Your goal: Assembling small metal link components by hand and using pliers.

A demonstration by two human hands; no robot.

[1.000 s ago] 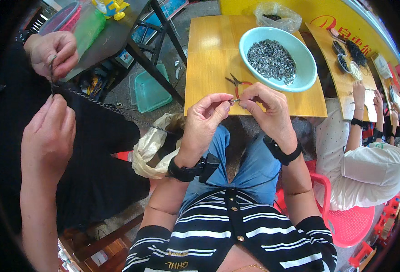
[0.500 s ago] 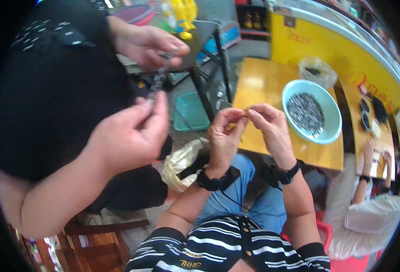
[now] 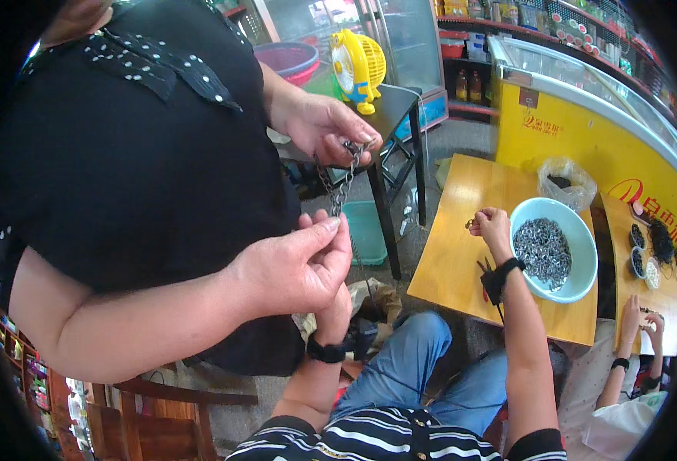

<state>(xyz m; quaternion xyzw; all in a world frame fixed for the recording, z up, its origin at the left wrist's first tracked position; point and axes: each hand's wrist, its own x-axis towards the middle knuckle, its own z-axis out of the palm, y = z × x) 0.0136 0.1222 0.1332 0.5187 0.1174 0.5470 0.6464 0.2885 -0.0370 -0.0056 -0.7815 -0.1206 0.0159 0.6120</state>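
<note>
Seated person's right hand (image 3: pixel 495 229): raised over the near part of the yellow-brown wooden table (image 3: pixel 455 230), thumb and fingertips pinched on a small dark metal piece (image 3: pixel 472 224); such a light grip would suit something so tiny.
Seated person's left hand (image 3: pixel 337 309): mostly hidden behind the co-worker's lower hand (image 3: pixel 296 263); I cannot tell whether its fingers are closed or holding anything.
Dark metal link chain (image 3: pixel 345 189): strung between the co-worker's upper hand (image 3: pixel 337 132) and lower hand, both pinching it, perhaps so the links can be looked over at close range.
Chain's tail: trails below the lower hand toward the crumpled beige bag (image 3: pixel 388 301) by the seated person's knee, which seems placed to catch the slack.
Round pale-blue plastic basin (image 3: pixel 582 265): on the table just beside the right wrist, piled with loose silvery metal links (image 3: pixel 542 250); the high wall probably stops them scattering.
Red-handled pliers (image 3: pixel 486 266): lying on the table, partly covered by the black wristband (image 3: pixel 505 278), apparently put there for easy reach.
Clear plastic bag (image 3: pixel 572 183): behind the basin, dark contents bunched inside, seemingly out of the hands' way.
</note>
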